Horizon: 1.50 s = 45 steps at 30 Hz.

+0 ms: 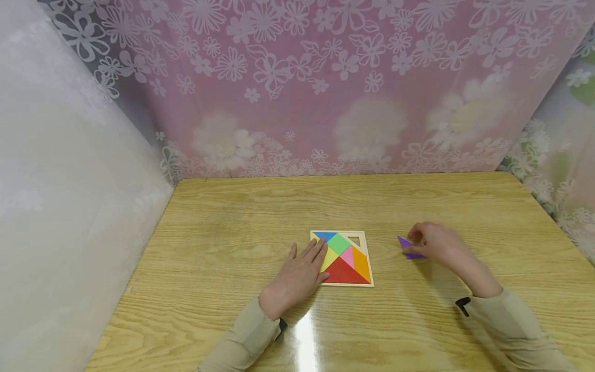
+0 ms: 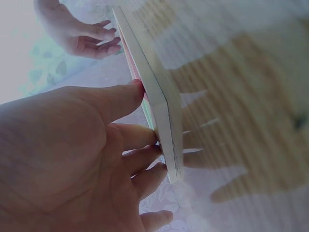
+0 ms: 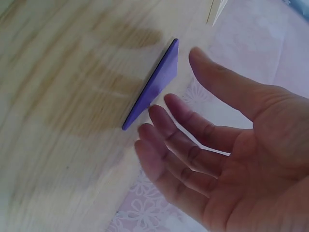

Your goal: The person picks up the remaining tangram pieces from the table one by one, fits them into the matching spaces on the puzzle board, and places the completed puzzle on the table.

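Observation:
A square wooden tangram tray (image 1: 348,284) lies on the table, fitted with red, yellow, green, blue, pink and orange pieces. A small triangular opening shows in its upper right corner. My left hand (image 1: 297,274) rests on the tray's left side with fingers extended, covering part of the yellow piece (image 1: 331,258). In the left wrist view, its fingertips touch the tray's edge. To the right of the tray, a purple triangle (image 3: 157,84) lies flat on the wood. My right hand (image 1: 439,245) hovers over it, fingers loosely bent; the right wrist view shows them apart from the piece.
The wood-grain table (image 1: 223,222) carries the tray and the purple piece. A pink flowered cloth (image 1: 288,119) hangs behind its far edge, and pale cloth (image 1: 79,196) hangs along the left side. More flowered cloth (image 1: 564,170) hangs at right.

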{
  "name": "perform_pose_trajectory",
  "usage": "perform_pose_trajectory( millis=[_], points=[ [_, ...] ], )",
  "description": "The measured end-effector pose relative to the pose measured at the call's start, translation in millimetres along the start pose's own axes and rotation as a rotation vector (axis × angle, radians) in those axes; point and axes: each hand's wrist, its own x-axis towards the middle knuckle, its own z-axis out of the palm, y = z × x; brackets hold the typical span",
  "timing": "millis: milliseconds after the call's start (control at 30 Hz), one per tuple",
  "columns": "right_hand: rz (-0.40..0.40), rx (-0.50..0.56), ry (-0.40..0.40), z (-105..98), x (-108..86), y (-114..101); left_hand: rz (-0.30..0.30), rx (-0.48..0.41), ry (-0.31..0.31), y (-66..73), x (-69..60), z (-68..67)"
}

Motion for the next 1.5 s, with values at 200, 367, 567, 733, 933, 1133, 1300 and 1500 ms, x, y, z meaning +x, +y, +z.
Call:
perform_pose_trajectory(
  millis=[200, 367, 567, 733, 933, 1133, 1300, 1500],
  points=[
    [0.026, -0.034, -0.031, 5.5, -0.3, 2.1, 0.003, -0.001, 0.003, 0.4, -0.7, -0.9],
    [0.042, -0.006, -0.056, 7.7, 1.7, 2.8, 0.005, 0.013, 0.011, 0.5, -0.6, -1.3],
    [0.038, 0.046, -0.084, 7.0, 2.2, 4.6, 0.007, 0.006, 0.008, 0.8, -1.6, -2.6],
    [0.029, 0.089, -0.103, 6.7, 3.4, 5.4, 0.003, 0.014, 0.008, 0.8, -1.7, -3.6],
    [0.025, 0.15, -0.108, 7.5, 4.8, 3.8, -0.004, 0.011, -0.001, 1.4, -1.7, -4.0],
    [-0.011, 0.183, -0.103, 8.2, 7.3, 6.2, -0.001, 0.014, 0.005, 1.8, -2.1, -2.5],
    [-0.012, 0.278, -0.079, 8.2, 9.8, 8.4, -0.003, 0.006, 0.002, 1.5, -2.1, -2.0],
    [-0.029, 0.426, -0.005, 8.7, 9.4, 4.4, 0.0, 0.01, 0.004, 1.2, -2.4, -1.9]
  ],
)
